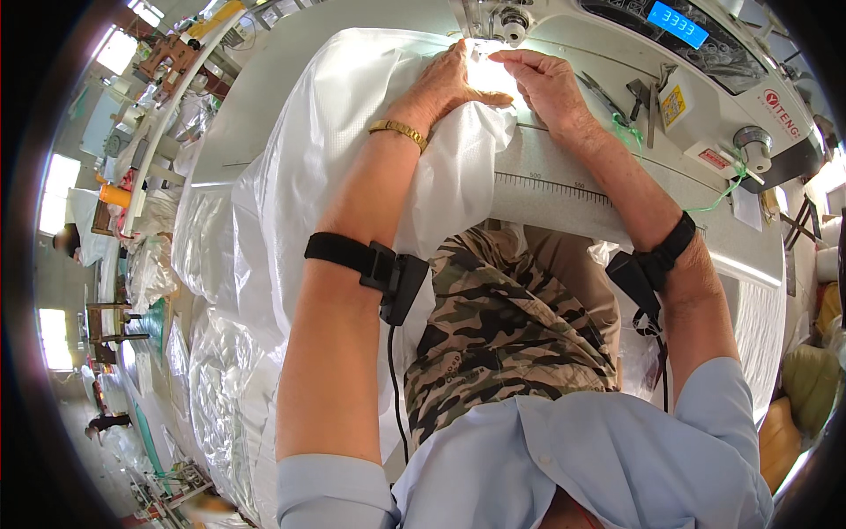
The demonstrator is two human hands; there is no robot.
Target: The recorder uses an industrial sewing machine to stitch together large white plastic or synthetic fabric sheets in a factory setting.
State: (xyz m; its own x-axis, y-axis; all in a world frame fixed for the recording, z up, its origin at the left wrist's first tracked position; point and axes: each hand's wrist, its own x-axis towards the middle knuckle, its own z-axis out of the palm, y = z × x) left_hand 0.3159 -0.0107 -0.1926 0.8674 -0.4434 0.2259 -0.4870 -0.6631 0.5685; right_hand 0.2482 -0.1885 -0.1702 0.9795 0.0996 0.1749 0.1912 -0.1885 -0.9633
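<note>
A sheet of white woven plastic-like fabric [335, 106] lies over the left part of the sewing machine bed and hangs down toward my lap. My left hand [445, 84] rests on it close to the needle area, thumb spread away from the fingers, with fabric bunched below the thumb. Opposite it, my right hand [546, 88] has thumb and forefinger pinched together at the fabric's edge under the bright lamp. Glare hides the exact edge between the two hands. The sewing machine [564, 26] stands directly ahead, its needle area just beyond my fingertips.
Scissors [604, 95] and a small dark-headed tool [639, 99] lie right of my right hand. Green thread [627, 132] trails there toward a tension knob [752, 145]. A ruler strip [555, 187] runs along the near table edge. Clear plastic-wrapped material [220, 379] is piled at left.
</note>
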